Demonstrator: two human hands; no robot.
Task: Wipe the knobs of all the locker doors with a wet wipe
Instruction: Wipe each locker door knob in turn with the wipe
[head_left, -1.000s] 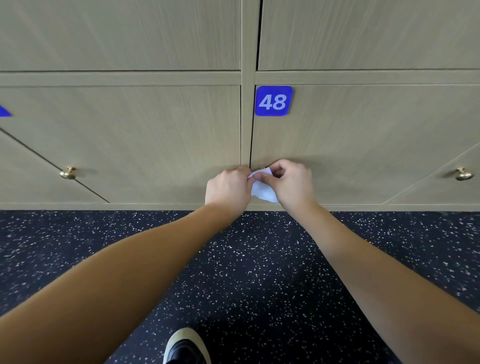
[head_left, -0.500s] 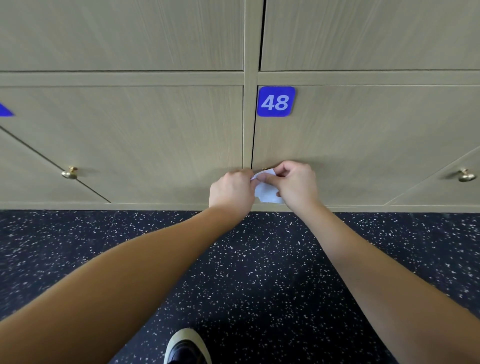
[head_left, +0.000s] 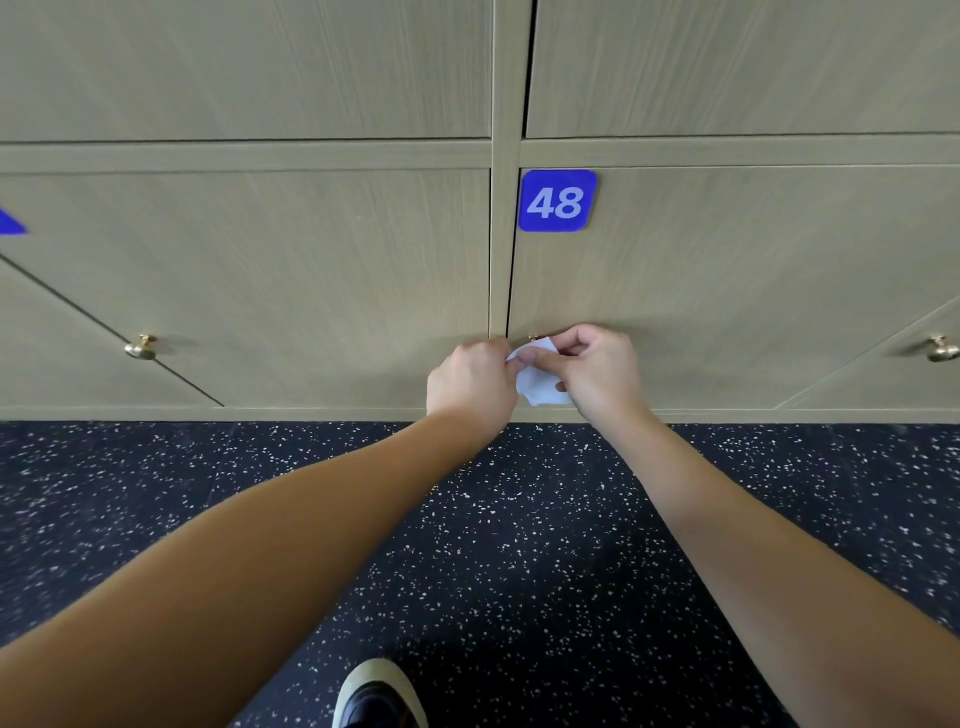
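Both hands sit slightly higher than before; left hand (head_left: 470, 382) and right hand (head_left: 597, 371) pinch crumpled white wet wipe (head_left: 537, 382) at beige locker door 48's (head_left: 727, 270) mostly hidden brass knob (head_left: 533, 338).

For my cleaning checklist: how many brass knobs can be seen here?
3: left knob, right knob, and a sliver of door 48's knob, mostly hidden by the wet wipe.
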